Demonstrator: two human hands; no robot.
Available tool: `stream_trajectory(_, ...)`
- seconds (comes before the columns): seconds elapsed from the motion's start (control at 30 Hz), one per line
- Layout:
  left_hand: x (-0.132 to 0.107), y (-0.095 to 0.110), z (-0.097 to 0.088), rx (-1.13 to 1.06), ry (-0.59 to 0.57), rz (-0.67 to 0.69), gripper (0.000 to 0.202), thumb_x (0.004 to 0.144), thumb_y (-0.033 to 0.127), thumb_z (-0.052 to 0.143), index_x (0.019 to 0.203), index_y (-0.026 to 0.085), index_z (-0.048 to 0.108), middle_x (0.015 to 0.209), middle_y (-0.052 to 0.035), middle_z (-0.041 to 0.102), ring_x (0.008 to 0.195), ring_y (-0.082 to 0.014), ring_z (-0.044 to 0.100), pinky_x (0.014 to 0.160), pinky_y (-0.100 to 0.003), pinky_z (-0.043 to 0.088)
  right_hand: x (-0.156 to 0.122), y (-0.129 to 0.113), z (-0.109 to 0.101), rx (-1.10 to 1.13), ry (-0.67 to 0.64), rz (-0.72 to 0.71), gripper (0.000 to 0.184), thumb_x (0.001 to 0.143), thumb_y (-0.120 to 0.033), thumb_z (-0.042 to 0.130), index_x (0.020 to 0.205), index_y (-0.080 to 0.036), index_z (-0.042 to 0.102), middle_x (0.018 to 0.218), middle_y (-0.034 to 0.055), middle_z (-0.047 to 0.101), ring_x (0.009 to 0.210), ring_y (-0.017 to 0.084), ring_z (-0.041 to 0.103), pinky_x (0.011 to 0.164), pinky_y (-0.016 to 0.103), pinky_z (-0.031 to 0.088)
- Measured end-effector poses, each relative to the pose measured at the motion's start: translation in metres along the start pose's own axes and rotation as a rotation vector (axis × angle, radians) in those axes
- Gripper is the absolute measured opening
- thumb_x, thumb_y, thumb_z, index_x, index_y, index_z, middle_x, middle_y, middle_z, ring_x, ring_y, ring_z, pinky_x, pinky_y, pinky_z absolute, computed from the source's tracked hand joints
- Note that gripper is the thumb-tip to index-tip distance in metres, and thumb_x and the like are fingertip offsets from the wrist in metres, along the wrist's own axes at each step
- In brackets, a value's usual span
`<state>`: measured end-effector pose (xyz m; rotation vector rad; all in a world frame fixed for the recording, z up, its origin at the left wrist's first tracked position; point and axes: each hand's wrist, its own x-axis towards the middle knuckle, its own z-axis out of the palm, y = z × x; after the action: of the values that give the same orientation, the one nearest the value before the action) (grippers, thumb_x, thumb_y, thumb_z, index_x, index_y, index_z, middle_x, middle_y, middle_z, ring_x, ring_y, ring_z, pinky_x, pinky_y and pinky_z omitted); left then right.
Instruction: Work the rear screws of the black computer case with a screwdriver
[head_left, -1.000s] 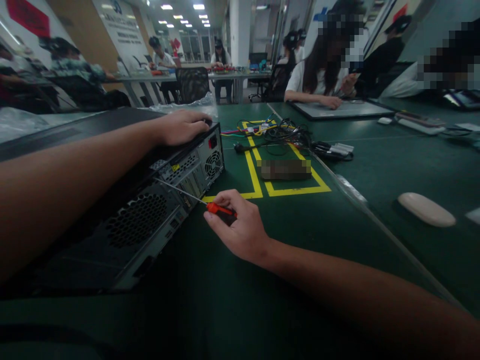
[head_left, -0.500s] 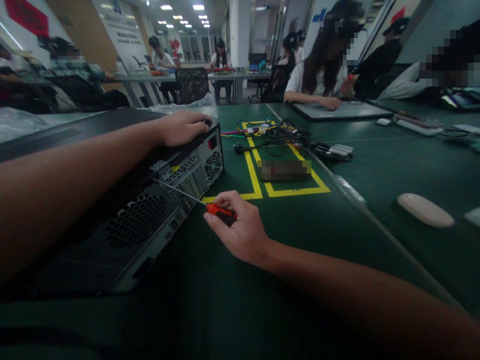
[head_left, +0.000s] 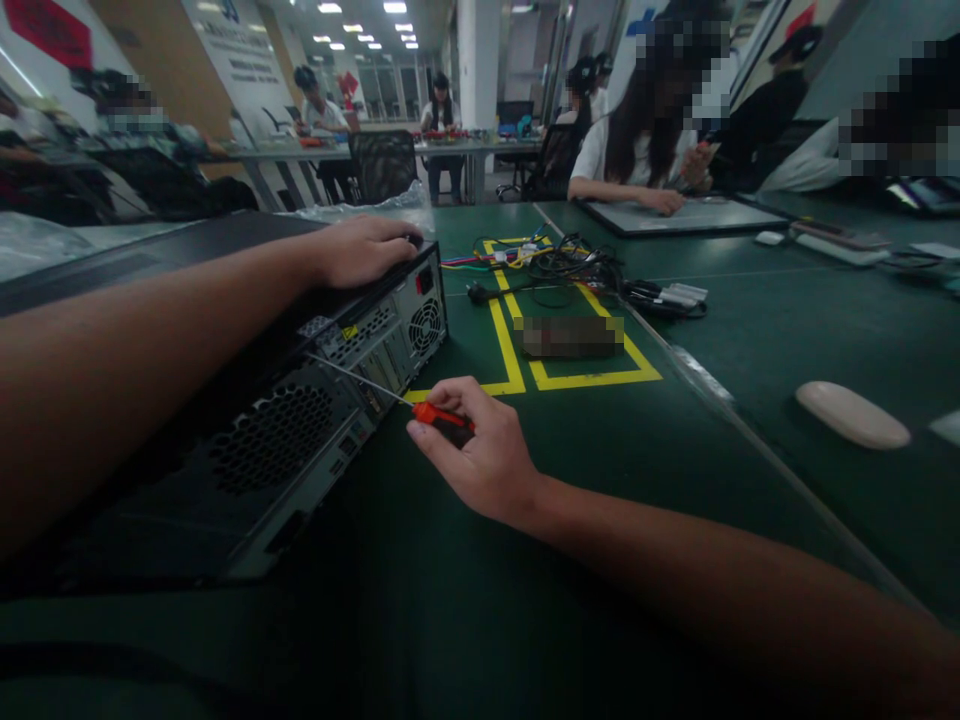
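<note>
A black computer case (head_left: 277, 440) lies on the green table at the left, its metal back panel with vents, slots and a fan grille turned toward my right hand. My left hand (head_left: 367, 250) rests flat on the top of the case near its far corner, fingers stretched out. In my right hand (head_left: 484, 450) is a screwdriver (head_left: 442, 420) with a red and black handle, gripped between thumb and fingers. Its long thin shaft points left to the upper edge of the back panel. Whether the tip touches a screw is too small to tell.
Beyond the case lies a tangle of black and coloured cables (head_left: 574, 265) across yellow tape (head_left: 517, 375). A blurred dark object (head_left: 570, 340) sits inside the tape. To the right is a pale oval object (head_left: 853, 414). Across the table a person (head_left: 637, 150) works over a flat panel (head_left: 705, 217).
The view has shifted very slightly. Both hands keep their places, with the screwdriver still held against the upper part of the back panel.
</note>
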<state>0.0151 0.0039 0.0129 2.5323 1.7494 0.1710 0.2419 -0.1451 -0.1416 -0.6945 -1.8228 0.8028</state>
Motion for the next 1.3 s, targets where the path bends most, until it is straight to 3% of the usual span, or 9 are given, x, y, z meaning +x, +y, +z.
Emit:
stream_trajectory(0.17, -0.001, 0.002, -0.001, 0.003, 0.008, -0.009, 0.08, 0.11, 0.048, 0.032, 0.171, 0.005, 0.06, 0.179, -0.0194, 0.059, 0.163, -0.0403, 0.055, 0.14, -0.055, 0.037, 0.0, -0.001, 0.0, -0.003, 0.014, -0.015, 0.015, 0.106, -0.038, 0.077, 0.11, -0.026, 0.069, 0.103, 0.0016, 0.08, 0.088, 0.019, 0.075, 0.087, 0.035, 0.061)
stream_trajectory(0.27, -0.001, 0.003, -0.001, 0.002, 0.002, 0.001, 0.082, 0.11, 0.048, 0.031, 0.171, 0.001, 0.059, 0.179, -0.023, 0.058, 0.162, -0.041, 0.056, 0.14, -0.055, 0.037, 0.0, -0.002, -0.001, -0.016, 0.018, -0.017, 0.015, 0.105, -0.038, 0.077, 0.109, -0.026, 0.069, 0.102, 0.0019, 0.08, 0.087, 0.02, 0.075, 0.086, 0.036, 0.061)
stream_trajectory(0.53, 0.001, -0.002, 0.002, 0.012, 0.011, -0.001, 0.082, 0.11, 0.05, 0.03, 0.172, 0.003, 0.058, 0.178, -0.0205, 0.059, 0.16, -0.0338, 0.056, 0.141, -0.049, 0.037, 0.001, -0.002, -0.001, -0.023, 0.006, -0.003, 0.02, 0.111, -0.044, 0.072, 0.109, -0.024, 0.076, 0.099, 0.0039, 0.081, 0.086, 0.02, 0.074, 0.082, 0.035, 0.06)
stream_trajectory(0.73, 0.011, -0.02, 0.006, -0.056, 0.02, 0.013, 0.08, 0.105, 0.062, 0.04, 0.169, 0.024, 0.067, 0.172, -0.0106, 0.068, 0.161, -0.0404, 0.058, 0.14, -0.052, 0.04, 0.0, -0.001, -0.001, 0.015, -0.004, 0.019, 0.022, 0.109, -0.046, 0.075, 0.118, -0.025, 0.073, 0.1, 0.0024, 0.081, 0.086, 0.02, 0.075, 0.082, 0.035, 0.061)
stream_trajectory(0.83, 0.012, -0.021, 0.006, -0.043, 0.021, 0.023, 0.082, 0.104, 0.063, 0.039, 0.17, 0.023, 0.066, 0.174, -0.0105, 0.066, 0.164, -0.0399, 0.055, 0.142, -0.051, 0.038, -0.001, -0.001, 0.0, 0.006, -0.01, 0.017, 0.026, 0.102, -0.042, 0.082, 0.118, -0.027, 0.069, 0.102, 0.001, 0.081, 0.086, 0.019, 0.076, 0.083, 0.035, 0.061)
stream_trajectory(0.97, 0.009, -0.017, 0.005, -0.05, 0.015, 0.006, 0.086, 0.102, 0.065, 0.041, 0.173, 0.022, 0.064, 0.175, -0.0115, 0.066, 0.162, -0.0414, 0.056, 0.142, -0.052, 0.038, 0.001, 0.0, 0.0, 0.003, -0.013, -0.002, 0.016, 0.103, -0.036, 0.078, 0.111, -0.027, 0.067, 0.102, 0.0011, 0.081, 0.087, 0.019, 0.076, 0.086, 0.036, 0.063)
stream_trajectory(1.13, 0.007, -0.014, 0.005, -0.096, 0.024, 0.002, 0.086, 0.096, 0.07, 0.048, 0.171, 0.033, 0.067, 0.169, -0.007, 0.071, 0.161, -0.0441, 0.056, 0.141, -0.056, 0.037, 0.002, -0.001, -0.001, 0.006, -0.021, -0.016, 0.014, 0.105, -0.035, 0.077, 0.109, -0.027, 0.067, 0.104, 0.0018, 0.081, 0.088, 0.019, 0.077, 0.086, 0.036, 0.063)
stream_trajectory(1.3, 0.008, -0.013, 0.004, -0.086, 0.025, -0.004, 0.085, 0.095, 0.068, 0.049, 0.17, 0.034, 0.067, 0.166, -0.0058, 0.073, 0.165, -0.0425, 0.054, 0.141, -0.056, 0.037, 0.001, -0.001, -0.001, -0.001, -0.026, 0.003, 0.015, 0.105, -0.036, 0.077, 0.11, -0.027, 0.067, 0.104, 0.0016, 0.081, 0.087, 0.019, 0.077, 0.085, 0.036, 0.063)
